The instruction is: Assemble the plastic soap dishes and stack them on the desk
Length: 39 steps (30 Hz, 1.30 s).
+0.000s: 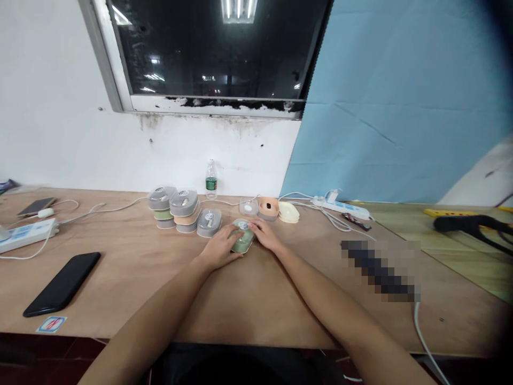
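A small green container with a clear lid (242, 245) stands on the wooden table between both of my hands. My left hand (219, 248) holds it from the left, fingers curved over the lid and thumb low at the near side. Against its far right edge, my right hand (265, 235) presses with bent fingers. Left of it stands a grey container (209, 223) of the same kind. Beside that are two stacks of such containers, one with an orange piece (187, 218) in the middle. Behind my right hand are an orange container part (268, 207) and cream lids or trays (288, 212).
A plastic bottle (211, 182) stands by the wall. Power strips lie at the left (30, 235) and back right (340, 207), with white cables across the table. A black phone (62, 284) is at the front left. A blurred dark object (379, 270) lies at the right.
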### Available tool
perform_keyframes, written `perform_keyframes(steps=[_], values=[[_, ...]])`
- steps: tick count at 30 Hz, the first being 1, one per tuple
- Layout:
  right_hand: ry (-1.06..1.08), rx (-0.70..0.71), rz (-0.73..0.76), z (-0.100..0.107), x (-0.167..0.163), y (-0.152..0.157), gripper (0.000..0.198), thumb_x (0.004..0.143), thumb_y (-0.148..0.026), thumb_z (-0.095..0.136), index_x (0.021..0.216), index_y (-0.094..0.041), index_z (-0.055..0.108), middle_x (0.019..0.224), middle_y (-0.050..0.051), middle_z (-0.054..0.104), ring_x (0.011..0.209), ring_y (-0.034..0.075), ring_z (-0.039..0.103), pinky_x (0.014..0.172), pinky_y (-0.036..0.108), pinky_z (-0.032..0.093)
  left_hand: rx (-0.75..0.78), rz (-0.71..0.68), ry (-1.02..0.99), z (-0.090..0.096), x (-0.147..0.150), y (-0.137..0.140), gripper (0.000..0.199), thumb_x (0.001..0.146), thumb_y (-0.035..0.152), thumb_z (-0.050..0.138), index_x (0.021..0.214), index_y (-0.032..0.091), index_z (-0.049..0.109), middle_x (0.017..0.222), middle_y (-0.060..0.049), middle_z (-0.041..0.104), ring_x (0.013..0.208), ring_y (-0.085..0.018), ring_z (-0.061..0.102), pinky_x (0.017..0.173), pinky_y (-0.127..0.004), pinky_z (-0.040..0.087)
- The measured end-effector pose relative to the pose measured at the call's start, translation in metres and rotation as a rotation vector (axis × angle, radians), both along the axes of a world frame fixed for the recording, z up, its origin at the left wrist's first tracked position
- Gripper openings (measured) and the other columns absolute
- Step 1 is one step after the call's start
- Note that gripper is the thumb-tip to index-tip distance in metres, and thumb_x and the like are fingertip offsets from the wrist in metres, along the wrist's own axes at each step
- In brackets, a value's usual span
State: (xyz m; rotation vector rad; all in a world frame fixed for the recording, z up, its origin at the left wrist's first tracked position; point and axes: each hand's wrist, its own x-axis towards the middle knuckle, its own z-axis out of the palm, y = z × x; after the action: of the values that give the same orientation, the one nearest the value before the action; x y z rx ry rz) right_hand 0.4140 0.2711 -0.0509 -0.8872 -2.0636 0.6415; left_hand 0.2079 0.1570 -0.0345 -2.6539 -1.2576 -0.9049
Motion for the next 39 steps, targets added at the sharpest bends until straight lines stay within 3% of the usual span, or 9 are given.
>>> perform_keyframes(steps=[4,7,10,15,19,23,27,32,39], values=[[-0.007,-0.077,0.032,0.000,0.001,0.002,0.041,0.086,-0.054,0.053,0.102,-0.020,0.070,0.100,0.006,0.070,0.087,0.020,0.062,0.080,0.034,0.048,-0.085,0.057,-0.069,-0.002,-0.001,0.000,0.086,0.066,0.044,0.079,0.138,0.021,0.040,0.149,-0.020,0.030,0.138,-0.036,0.029,0.111,-0.054,0.032],[0.041,-0.105,0.038,0.003,0.001,-0.001,0.044,0.083,-0.053,0.058,0.111,-0.020,0.067,0.103,0.005,0.070,0.079,0.018,0.061,0.073,0.031,0.048,-0.200,0.102,-0.174,-0.003,-0.003,0.000,0.106,0.061,0.049,0.081,0.147,0.021,0.024,0.154,-0.021,0.018,0.142,-0.037,0.022,0.110,-0.055,0.033],[0.064,-0.062,-0.013,0.003,-0.001,-0.006,0.050,0.080,-0.053,0.061,0.118,-0.021,0.064,0.102,0.005,0.069,0.069,0.015,0.057,0.065,0.029,0.047,-0.241,0.089,-0.257,-0.004,-0.006,0.002,0.115,0.062,0.048,0.081,0.150,0.022,0.012,0.154,-0.020,0.019,0.143,-0.035,0.021,0.112,-0.054,0.031],[0.155,-0.061,-0.038,0.006,-0.005,-0.006,0.053,0.073,-0.052,0.069,0.114,-0.020,0.064,0.090,0.004,0.067,0.063,0.014,0.053,0.061,0.028,0.047,-0.197,0.082,-0.308,-0.006,-0.009,0.004,0.110,0.063,0.039,0.081,0.149,0.020,0.016,0.151,-0.018,0.028,0.141,-0.035,0.028,0.111,-0.052,0.034],[0.350,-0.224,0.023,0.030,0.004,0.015,0.057,0.065,-0.051,0.073,0.111,-0.019,0.061,0.083,0.003,0.064,0.070,0.016,0.059,0.064,0.028,0.049,-0.225,0.152,-0.320,-0.006,-0.007,0.004,0.118,0.063,0.041,0.080,0.150,0.014,0.005,0.153,-0.024,0.021,0.141,-0.038,0.026,0.110,-0.054,0.035],[0.442,-0.128,-0.156,0.065,0.019,0.046,0.067,0.072,-0.053,0.065,0.128,-0.020,0.049,0.087,0.002,0.063,0.063,0.014,0.058,0.057,0.028,0.047,-0.260,0.148,-0.235,-0.007,-0.008,0.006,0.101,0.066,0.043,0.077,0.147,0.018,0.022,0.150,-0.020,0.030,0.138,-0.035,0.032,0.110,-0.052,0.035],[0.093,0.135,-0.281,0.072,0.016,0.060,0.045,0.079,-0.033,0.061,0.122,-0.022,0.056,0.091,0.002,0.064,0.072,0.016,0.059,0.071,0.031,0.049,-0.277,0.171,-0.195,-0.010,-0.009,0.007,0.080,0.069,0.050,0.074,0.136,0.020,0.042,0.149,-0.019,0.029,0.133,-0.036,0.041,0.107,-0.052,0.038],[-0.430,0.366,-0.407,0.054,-0.005,0.064,0.031,0.084,-0.017,0.053,0.112,-0.021,0.066,0.103,0.010,0.063,0.096,0.023,0.058,0.088,0.035,0.043,-0.283,0.171,-0.178,-0.013,-0.009,0.005,0.076,0.068,0.050,0.074,0.134,0.024,0.045,0.149,-0.016,0.030,0.126,-0.035,0.048,0.104,-0.051,0.042],[-0.703,0.411,-0.339,0.052,-0.015,0.067,0.043,0.095,-0.041,0.042,0.125,-0.015,0.057,0.116,0.015,0.060,0.110,0.026,0.052,0.097,0.035,0.037,-0.313,0.174,-0.098,-0.010,-0.009,0.005,0.075,0.073,0.051,0.069,0.136,0.018,0.044,0.149,-0.019,0.031,0.135,-0.036,0.036,0.109,-0.049,0.035]])
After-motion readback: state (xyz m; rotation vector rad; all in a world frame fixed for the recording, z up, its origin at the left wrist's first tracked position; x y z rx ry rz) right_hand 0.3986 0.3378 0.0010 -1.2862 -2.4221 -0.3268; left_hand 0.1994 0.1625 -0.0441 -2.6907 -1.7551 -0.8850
